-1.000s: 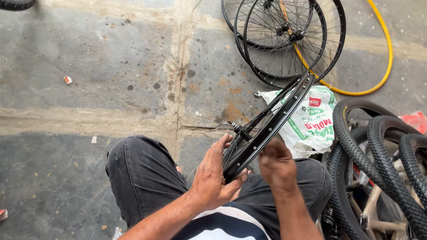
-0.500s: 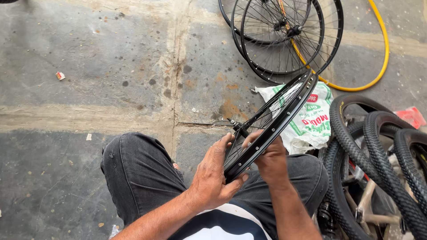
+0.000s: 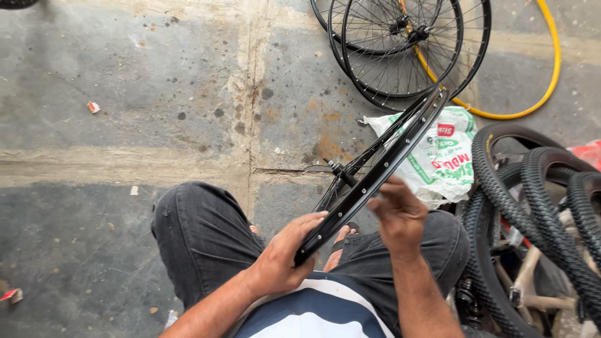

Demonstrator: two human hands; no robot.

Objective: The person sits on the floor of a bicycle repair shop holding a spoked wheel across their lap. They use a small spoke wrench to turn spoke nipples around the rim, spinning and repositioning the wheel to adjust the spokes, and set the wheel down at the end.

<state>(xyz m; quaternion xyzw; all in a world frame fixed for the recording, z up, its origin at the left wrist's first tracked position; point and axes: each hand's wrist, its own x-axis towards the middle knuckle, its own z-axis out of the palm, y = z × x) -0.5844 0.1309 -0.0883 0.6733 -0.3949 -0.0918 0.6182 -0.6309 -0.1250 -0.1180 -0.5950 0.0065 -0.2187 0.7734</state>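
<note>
We hold the black wheel rim [image 3: 375, 172] edge-up over our knees, spokes already laced to its hub. Our left hand [image 3: 285, 260] grips the rim's near end, fingers wrapped; our right hand [image 3: 400, 216] pinches at the rim's edge. Judging by this, truing remains. Right of the rim, knobby tyres [image 3: 538, 213] crowd; left, concrete floor [image 3: 125, 125].

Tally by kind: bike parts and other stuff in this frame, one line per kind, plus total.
Bare black rim held in left hand and right hand: 1
Spoked wheels on floor: 2, maybe more, overlapping
Knobby tyres: 3 at least, partly cut off
Yellow hoop: 1
Printed plastic bag: 1
Total: 8 at least
</note>
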